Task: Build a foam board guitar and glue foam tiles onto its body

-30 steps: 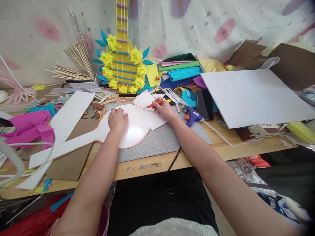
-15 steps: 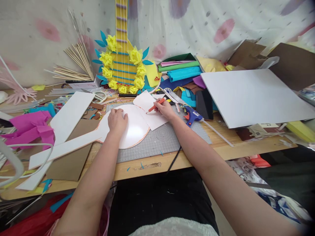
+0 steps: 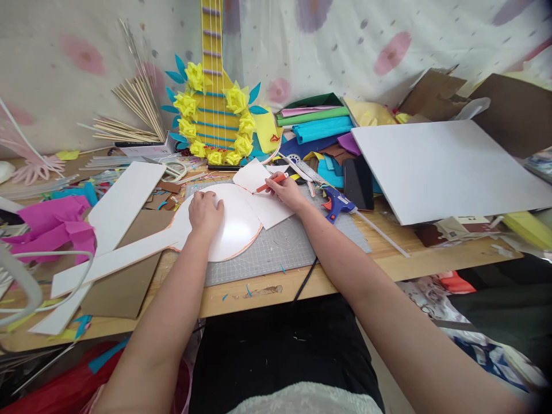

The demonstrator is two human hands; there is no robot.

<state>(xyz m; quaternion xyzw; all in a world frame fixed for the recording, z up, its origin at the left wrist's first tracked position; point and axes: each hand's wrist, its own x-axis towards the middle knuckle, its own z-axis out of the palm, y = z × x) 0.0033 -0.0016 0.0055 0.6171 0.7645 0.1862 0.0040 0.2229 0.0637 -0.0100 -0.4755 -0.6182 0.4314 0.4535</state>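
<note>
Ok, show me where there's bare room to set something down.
The white board right of the phone looks bare; so does most of the mat between cutout and right forearm. Crowded: around the pink paper, skewers and guitar.

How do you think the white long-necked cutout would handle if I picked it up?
The white cutout looks thin, so it is probably light for its size. Its flat, uncreased neck suggests fair stiffness, though that slim part might flex first. The bright glare beside the left hand hints at a slippery surface.
</note>
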